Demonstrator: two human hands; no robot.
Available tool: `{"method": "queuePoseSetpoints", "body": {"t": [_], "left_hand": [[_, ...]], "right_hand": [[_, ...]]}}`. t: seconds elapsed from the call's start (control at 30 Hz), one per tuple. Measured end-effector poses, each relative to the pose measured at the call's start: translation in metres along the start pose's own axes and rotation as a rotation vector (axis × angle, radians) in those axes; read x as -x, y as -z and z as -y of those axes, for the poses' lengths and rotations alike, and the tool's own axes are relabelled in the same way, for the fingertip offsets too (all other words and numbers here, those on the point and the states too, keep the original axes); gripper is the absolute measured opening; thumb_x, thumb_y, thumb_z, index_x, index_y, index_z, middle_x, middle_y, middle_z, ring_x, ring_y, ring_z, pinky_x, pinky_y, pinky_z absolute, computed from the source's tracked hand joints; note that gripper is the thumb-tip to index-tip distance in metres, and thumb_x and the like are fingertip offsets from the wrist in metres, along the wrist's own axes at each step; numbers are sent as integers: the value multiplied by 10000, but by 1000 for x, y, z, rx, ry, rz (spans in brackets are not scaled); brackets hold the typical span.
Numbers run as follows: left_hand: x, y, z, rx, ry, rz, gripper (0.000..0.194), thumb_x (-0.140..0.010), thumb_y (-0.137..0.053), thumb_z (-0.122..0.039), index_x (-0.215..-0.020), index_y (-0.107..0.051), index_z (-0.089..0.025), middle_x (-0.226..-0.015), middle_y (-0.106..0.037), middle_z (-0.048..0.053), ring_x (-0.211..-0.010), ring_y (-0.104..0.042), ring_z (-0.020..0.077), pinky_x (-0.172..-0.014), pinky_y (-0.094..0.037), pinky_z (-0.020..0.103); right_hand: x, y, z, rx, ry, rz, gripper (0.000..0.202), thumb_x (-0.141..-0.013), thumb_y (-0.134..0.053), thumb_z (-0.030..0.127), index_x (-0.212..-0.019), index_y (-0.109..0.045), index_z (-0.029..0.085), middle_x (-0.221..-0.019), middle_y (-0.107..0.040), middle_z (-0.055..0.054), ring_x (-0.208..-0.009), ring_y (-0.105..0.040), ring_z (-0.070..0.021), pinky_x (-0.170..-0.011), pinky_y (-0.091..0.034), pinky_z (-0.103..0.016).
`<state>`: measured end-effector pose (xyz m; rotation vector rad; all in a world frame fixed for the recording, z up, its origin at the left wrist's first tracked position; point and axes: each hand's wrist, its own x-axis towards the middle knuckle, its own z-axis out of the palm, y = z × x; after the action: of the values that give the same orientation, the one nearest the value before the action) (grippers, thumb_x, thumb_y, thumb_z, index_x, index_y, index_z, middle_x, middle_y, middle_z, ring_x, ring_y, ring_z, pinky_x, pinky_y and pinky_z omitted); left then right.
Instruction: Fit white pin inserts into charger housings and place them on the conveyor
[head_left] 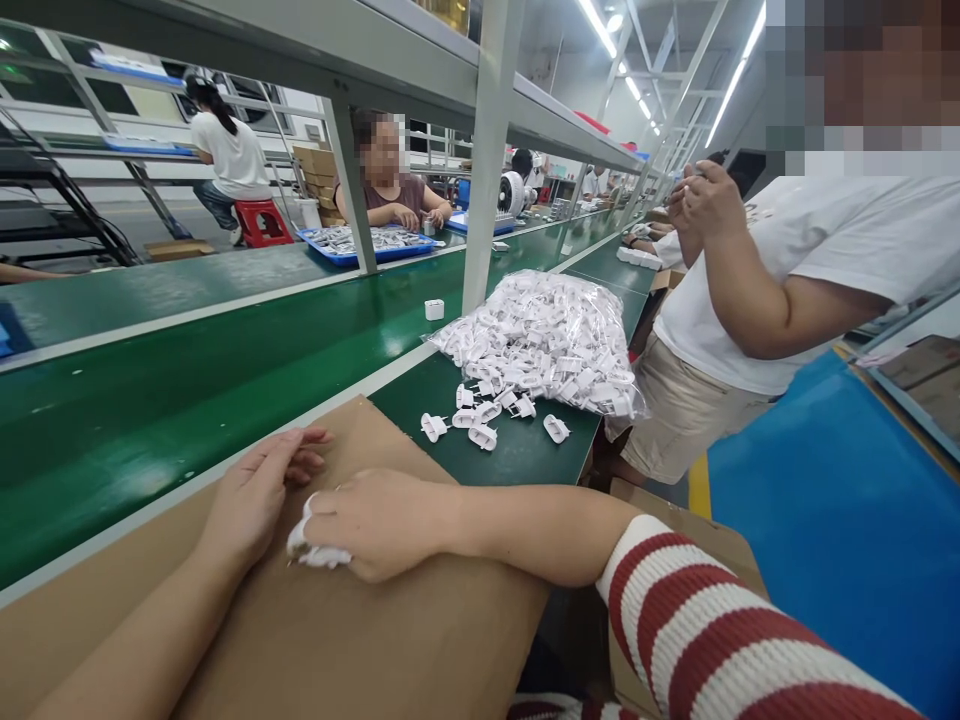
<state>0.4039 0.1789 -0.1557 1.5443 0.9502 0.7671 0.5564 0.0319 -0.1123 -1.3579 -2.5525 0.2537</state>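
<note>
My right hand (386,520) presses down on the brown cardboard sheet (420,620), its fingers closed over a small, crumpled white wad (322,555) that looks like cloth. Blur and the hand itself hide most of that wad. Just to its left, my left hand (259,490) is held over the cardboard with loosely bent fingers, holding nothing. Beyond the cardboard, several loose white plug parts (482,437) with metal pins lie on the green tabletop (517,460). Behind them rests a large clear plastic bag (547,330) full of the same parts.
A green conveyor belt (225,370) runs along the left, with one white piece (434,310) on it. A grey post (487,170) rises behind the bag. Across the belt, a person sits at a blue tray (345,258) of parts. A co-worker in a white shirt (810,260) stands at right.
</note>
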Motion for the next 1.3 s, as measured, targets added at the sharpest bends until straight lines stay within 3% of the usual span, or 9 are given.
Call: {"method": "queuePoseSetpoints", "body": {"t": [0.13,0.23,0.4,0.57,0.7,0.83,1.0,1.13,1.3], "left_hand": [[1,-1,-2,-54,13,-3,926,-679,-704,-965,-1094,-798,-144,-1050,-756,112,-908,-607,212,-756,-471,293],[4,-3,-6,-107,30,-1,955,-642,-691,-993,-1074,-803,-149,-1034,-756,110,-912,-605,222,-785,-469,312],[6,-4,-9,-190,40,13,913,-637,-700,-976,-1067,-814,-179,-1068,-768,108,-983,-631,253,-888,-491,344],[8,-4,-11,-189,53,56,838,-605,-776,-908,-1055,-815,-203,-1117,-776,98,-1033,-658,270,-960,-521,345],[11,-5,-17,-203,72,89,744,-596,-833,-805,-1052,-805,-218,-1162,-784,89,-1070,-693,288,-1000,-530,347],[12,-5,-20,-203,90,86,749,-558,-857,-778,-1043,-802,-209,-1119,-793,94,-999,-717,281,-896,-569,321],[13,-4,-16,-222,99,90,772,-594,-863,-787,-1093,-808,-201,-1159,-794,114,-1023,-721,292,-796,-568,293],[14,-3,-16,-262,111,93,778,-667,-817,-830,-1147,-814,-218,-1191,-794,122,-1050,-729,312,-757,-567,302],[15,-2,-19,-282,99,87,729,-657,-835,-781,-1119,-820,-218,-1162,-797,116,-1036,-730,317,-787,-585,317]], "right_hand": [[2,-1,-12,52,-411,-82,223,-986,-552,222,-1163,-653,130,-1171,-693,-133,-997,-698,-272,-799,-535,-400],[3,0,-18,66,-557,-118,292,-945,-581,207,-1219,-631,120,-1206,-684,-144,-1020,-703,-283,-825,-536,-420],[3,0,-15,95,-582,-138,280,-953,-568,188,-1219,-632,125,-1226,-689,-142,-1084,-700,-285,-899,-516,-443],[1,-5,-20,91,-495,-231,267,-960,-566,174,-1211,-649,143,-1188,-699,-118,-1094,-683,-284,-905,-503,-435],[-1,-16,-28,-126,-420,-352,268,-1005,-580,252,-1258,-638,186,-1210,-699,-94,-1100,-670,-245,-866,-511,-362],[-3,-22,-28,-370,-328,-394,266,-1003,-628,273,-1261,-649,210,-1198,-708,-60,-1048,-673,-197,-907,-511,-323],[-3,-20,-27,-371,-495,-385,269,-978,-608,235,-1242,-661,223,-1215,-704,-73,-1049,-689,-228,-850,-526,-335],[-3,-16,-32,-280,-650,-400,330,-955,-568,181,-1270,-664,208,-1303,-681,-102,-1156,-680,-259,-897,-548,-362],[-6,-19,-39,-384,-592,-464,347,-941,-583,112,-1265,-674,196,-1307,-683,-99,-1158,-685,-223,-980,-560,-345]]}}
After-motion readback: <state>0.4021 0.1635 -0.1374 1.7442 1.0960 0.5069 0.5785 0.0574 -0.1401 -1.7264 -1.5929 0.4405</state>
